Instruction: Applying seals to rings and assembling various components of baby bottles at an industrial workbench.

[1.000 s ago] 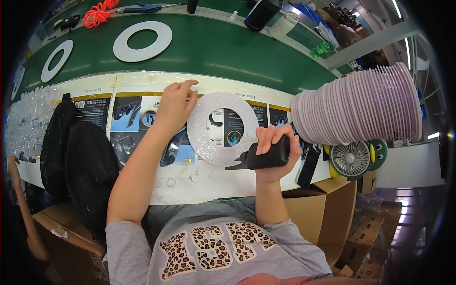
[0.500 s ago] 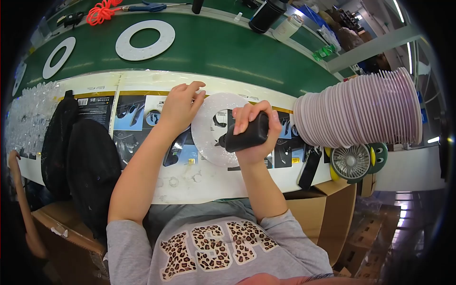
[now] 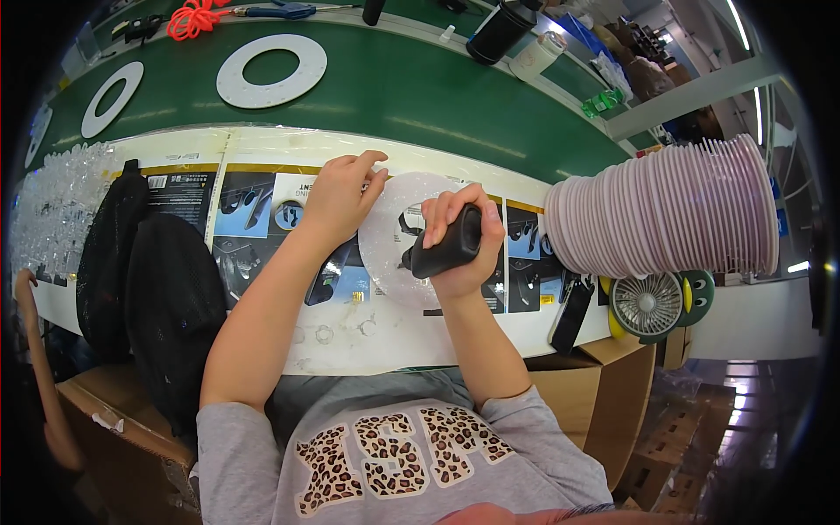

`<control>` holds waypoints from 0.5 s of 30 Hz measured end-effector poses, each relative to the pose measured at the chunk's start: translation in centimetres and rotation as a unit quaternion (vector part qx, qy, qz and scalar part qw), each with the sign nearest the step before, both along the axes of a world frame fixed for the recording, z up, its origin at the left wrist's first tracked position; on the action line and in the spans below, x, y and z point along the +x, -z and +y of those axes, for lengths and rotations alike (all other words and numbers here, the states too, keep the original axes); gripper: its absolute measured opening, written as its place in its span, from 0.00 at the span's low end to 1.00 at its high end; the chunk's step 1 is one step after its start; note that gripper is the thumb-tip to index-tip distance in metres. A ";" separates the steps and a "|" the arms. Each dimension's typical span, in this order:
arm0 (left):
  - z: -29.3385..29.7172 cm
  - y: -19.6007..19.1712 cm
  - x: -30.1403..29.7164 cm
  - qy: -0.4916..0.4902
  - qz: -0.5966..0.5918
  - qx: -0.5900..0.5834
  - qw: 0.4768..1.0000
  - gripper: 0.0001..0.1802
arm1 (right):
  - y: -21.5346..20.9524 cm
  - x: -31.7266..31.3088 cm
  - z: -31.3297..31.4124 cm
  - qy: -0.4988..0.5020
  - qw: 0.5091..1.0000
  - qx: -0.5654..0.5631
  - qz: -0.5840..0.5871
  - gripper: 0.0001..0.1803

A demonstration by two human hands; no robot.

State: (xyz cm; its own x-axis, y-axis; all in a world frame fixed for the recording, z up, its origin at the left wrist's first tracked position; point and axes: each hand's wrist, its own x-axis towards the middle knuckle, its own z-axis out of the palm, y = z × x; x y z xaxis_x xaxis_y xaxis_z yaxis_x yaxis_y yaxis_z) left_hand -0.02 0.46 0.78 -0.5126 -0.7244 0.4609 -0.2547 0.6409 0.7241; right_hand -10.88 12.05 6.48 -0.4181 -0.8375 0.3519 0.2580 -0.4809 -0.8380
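In front of me a white speckled flat ring (image 3: 383,232) lies on a printed sheet. My right hand (image 3: 468,232) is wrapped round a black squeeze bottle (image 3: 451,245), tilted so that its narrow dark tip points down and left over the ring. The bottle and hand cover part of the ring's right side. By the ring's upper left edge is my left hand (image 3: 341,199), its index finger and thumb reaching right with a gap between them. Nothing shows in that gap; its other fingers are partly hidden.
At right lies a long stack of white rings (image 3: 656,210), beside a small fan (image 3: 647,302) and a black phone (image 3: 571,313). Black mesh bags (image 3: 175,306) and clear plastic pieces (image 3: 57,210) are at left. Another ring (image 3: 271,72) lies on the green surface (image 3: 376,79).
The whole view has shifted slightly. Against the ring, the squeeze bottle and my right hand have moved a little to the left. My left hand stays by the ring's upper left edge.
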 end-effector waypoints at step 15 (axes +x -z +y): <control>-0.1 -0.1 0.0 0.005 -0.002 -0.013 1.000 0.10 | -0.6 0.1 -0.1 0.019 1.000 0.004 0.009 0.21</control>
